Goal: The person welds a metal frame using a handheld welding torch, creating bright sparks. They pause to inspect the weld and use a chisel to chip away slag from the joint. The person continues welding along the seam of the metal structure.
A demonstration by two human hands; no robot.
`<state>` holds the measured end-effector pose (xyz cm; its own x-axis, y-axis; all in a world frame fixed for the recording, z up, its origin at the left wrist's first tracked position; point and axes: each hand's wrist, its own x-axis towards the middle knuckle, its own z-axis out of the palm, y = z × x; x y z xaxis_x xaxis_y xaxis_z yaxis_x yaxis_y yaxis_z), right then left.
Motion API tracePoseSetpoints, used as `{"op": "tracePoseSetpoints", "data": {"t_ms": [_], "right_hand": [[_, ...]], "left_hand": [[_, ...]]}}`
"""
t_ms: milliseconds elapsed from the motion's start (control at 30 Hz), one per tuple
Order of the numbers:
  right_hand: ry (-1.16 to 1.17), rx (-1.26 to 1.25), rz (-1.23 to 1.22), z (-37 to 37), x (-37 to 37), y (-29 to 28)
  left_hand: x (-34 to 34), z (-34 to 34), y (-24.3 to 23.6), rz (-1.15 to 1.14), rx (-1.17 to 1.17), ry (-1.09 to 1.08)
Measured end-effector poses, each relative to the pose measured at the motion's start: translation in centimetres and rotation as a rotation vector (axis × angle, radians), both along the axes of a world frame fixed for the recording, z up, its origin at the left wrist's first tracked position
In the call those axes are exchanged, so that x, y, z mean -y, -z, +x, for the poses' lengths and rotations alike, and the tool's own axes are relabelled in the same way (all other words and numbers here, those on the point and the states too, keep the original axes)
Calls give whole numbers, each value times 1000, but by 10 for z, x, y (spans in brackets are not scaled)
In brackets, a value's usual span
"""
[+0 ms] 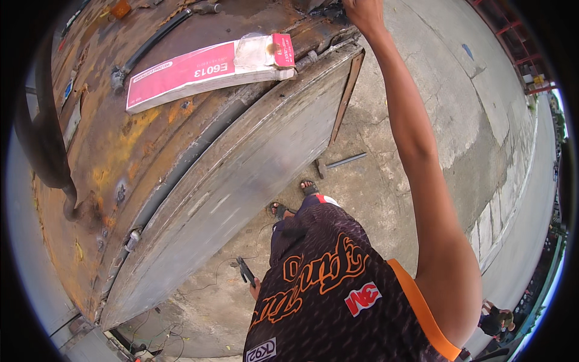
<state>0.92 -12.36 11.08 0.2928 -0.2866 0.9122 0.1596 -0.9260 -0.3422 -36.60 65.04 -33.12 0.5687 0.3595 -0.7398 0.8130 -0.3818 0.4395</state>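
Note:
My right arm reaches up to the far corner of a rusty metal panel (129, 157). There my right hand (363, 13) rests at the panel's edge beside a dark, scorched patch; the top of the picture cuts off its fingers. Low at my left side, my left hand (255, 288) is closed on a black clamp-like tool (245, 271), which looks like a welding electrode holder. My shirt covers part of that hand. On the panel lies a torn pink and white welding rod box (181, 75), nearer the far edge.
A black-handled tool (158, 42) lies behind the box. A dark bent metal piece (45, 142) stands at the left. On the concrete near my feet is a hammer (338, 163). Thin cables (160, 338) trail at lower left. Another person (497, 321) is at the far lower right.

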Motion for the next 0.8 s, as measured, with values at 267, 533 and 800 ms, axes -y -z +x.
{"op": "tracePoseSetpoints", "data": {"t_ms": [267,533,800], "right_hand": [[-14,-177,34,-7,5,-3],[-29,-65,104,-3,12,8],[-30,-100,160,-2,16,6]], "left_hand": [[28,-10,-19,-17,35,47],[78,-4,-56,-8,13,63],[97,-23,-49,-4,-34,43]]}}
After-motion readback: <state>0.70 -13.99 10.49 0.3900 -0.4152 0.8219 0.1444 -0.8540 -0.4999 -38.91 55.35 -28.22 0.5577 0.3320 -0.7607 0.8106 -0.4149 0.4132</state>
